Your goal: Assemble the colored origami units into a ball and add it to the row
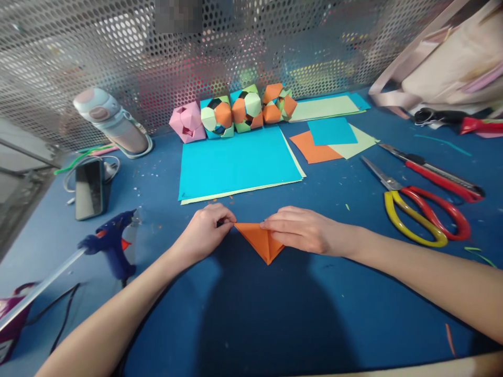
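Note:
A folded orange paper point(254, 238) lies on the blue table, a triangle with its point toward me and a crease down its middle. My left hand point(206, 228) pinches its left corner between thumb and forefinger. On the other side my right hand point(304, 230) lies over the paper's right half, its fingertips pressed on the top edge near the crease. The right corner is hidden under those fingers. Just beyond my hands is a stack of blue and pale green paper sheets point(239, 162).
Folded paper balls point(216, 116) line the mesh panel. Paper squares point(334, 131), scissors point(416, 204) and a utility knife point(436, 175) lie on the right. Leftward are a glue gun point(113, 243), a phone point(89, 188) and a bottle point(113, 123). A bag point(444, 68) sits back right.

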The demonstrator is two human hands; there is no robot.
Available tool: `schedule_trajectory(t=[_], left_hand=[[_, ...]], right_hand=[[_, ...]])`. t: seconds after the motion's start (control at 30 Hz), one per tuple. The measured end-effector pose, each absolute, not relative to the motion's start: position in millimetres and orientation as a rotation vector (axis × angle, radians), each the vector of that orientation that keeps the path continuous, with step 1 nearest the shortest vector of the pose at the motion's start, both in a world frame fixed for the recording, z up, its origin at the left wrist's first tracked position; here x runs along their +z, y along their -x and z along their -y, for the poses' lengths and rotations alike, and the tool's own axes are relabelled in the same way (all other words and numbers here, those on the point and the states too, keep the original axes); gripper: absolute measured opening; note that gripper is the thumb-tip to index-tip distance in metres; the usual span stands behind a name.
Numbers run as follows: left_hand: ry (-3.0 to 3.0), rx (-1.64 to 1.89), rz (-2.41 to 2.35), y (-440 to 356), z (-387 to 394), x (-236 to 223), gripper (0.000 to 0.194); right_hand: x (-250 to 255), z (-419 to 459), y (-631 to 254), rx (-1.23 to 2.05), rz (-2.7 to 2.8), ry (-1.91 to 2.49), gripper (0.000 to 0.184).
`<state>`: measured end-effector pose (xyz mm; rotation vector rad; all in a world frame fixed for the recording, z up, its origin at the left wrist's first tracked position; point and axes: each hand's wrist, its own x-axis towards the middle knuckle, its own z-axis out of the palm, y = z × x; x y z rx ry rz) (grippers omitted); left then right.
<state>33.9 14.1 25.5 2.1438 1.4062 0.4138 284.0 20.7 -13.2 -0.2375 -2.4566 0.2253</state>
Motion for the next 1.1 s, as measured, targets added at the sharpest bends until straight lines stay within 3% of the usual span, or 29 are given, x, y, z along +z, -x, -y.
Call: schedule_trajectory(t=[0.63,0.83,1.1], left_hand=[[-2.290,0.436,-1.322,-31,-13,22,0.021],[-2.468,0.646,-1.173,-38,1,15,0.019],[-2.514,0.641,-1.160,-43,5,8,0.018]], right_hand=[[-6,-21,-284,0.138,2.572,0.193,0.027],[-6,-21,-284,0.220,2.578,0.241,0.031],[-5,-20,-283,0.315,2.555,0.312,0.029]])
